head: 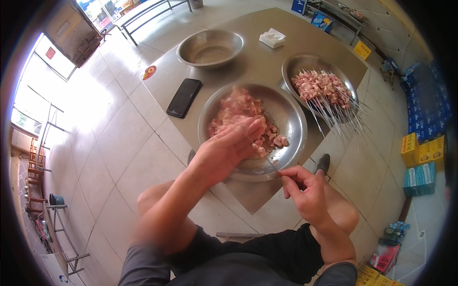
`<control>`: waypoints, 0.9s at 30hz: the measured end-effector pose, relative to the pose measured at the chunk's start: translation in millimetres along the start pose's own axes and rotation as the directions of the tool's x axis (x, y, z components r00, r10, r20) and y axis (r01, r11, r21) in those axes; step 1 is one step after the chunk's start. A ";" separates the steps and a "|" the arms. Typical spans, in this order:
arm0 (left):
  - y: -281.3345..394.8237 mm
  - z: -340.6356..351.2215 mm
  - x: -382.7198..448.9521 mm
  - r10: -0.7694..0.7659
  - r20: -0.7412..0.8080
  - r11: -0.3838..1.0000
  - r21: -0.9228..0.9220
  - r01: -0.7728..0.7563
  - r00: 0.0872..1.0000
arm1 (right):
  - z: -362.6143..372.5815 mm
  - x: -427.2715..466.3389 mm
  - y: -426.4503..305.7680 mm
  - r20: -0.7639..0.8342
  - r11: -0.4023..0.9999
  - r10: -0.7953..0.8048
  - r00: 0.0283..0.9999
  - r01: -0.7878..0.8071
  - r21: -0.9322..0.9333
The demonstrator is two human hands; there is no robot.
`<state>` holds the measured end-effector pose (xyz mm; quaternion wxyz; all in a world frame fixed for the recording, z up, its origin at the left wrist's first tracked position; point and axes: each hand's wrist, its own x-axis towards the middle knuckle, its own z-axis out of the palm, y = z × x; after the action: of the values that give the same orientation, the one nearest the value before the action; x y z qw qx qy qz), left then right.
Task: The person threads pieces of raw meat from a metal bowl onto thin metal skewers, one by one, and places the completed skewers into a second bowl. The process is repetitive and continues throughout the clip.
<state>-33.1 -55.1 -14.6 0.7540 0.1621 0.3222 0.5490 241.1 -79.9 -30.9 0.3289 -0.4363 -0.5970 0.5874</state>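
In the head view, my right hand [306,191] pinches one end of a thin metal skewer [272,165] between thumb and fingers. The skewer slants up and left across the rim of a steel basin [295,143], with small meat pieces [260,151] along it near my left hand. My left hand [232,146] is over the basin, fingers extended and close together beside the skewer; whether it grips anything is hidden. Beneath and beyond it lies a heap of cut raw meat [239,109]. Loose meat cubes [279,140] rest on the basin's floor to its right.
A second steel basin [288,66] at right holds several loaded meat skewers [322,87], their bare ends jutting over its rim. On the metal table [247,64] are another steel basin [210,48], a black smartphone [184,97] and a tissue pack [272,38]. Boxes [429,148] line the right wall.
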 end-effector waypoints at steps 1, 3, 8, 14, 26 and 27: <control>-0.1 -5.0 -0.2 0.003 0.032 1.000 -0.003 -0.003 0.999 | -0.4 0.2 -1.1 0.011 1.000 -0.002 1.000 0.002 0.020; 0.4 -8.7 0.3 -0.003 0.063 0.999 -0.039 0.005 0.998 | -1.8 1.1 -4.0 0.033 0.998 -0.006 0.999 0.004 0.060; -1.7 -27.9 13.4 0.047 -0.002 0.963 -0.265 -0.045 0.999 | -12.3 1.3 -14.4 0.034 0.974 0.088 0.996 -0.093 0.206; 0.0 -43.9 22.5 0.160 0.015 0.942 -0.301 -0.149 0.987 | -21.1 -1.9 -20.9 -0.030 0.972 0.080 0.996 -0.071 0.226; 8.0 -42.9 28.9 0.074 -0.050 0.955 -0.284 -0.085 0.996 | -34.7 -7.7 -23.3 0.008 0.981 0.029 1.000 -0.030 0.194; 7.2 -42.1 27.9 0.090 -0.070 0.965 -0.241 -0.104 0.994 | -32.9 -7.2 -24.7 -0.011 0.987 0.036 0.999 -0.034 0.156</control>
<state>-61.0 -31.2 -50.0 0.7307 0.0675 0.2659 0.6252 270.5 -71.1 -2.6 0.3556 -0.4236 -0.5393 0.6350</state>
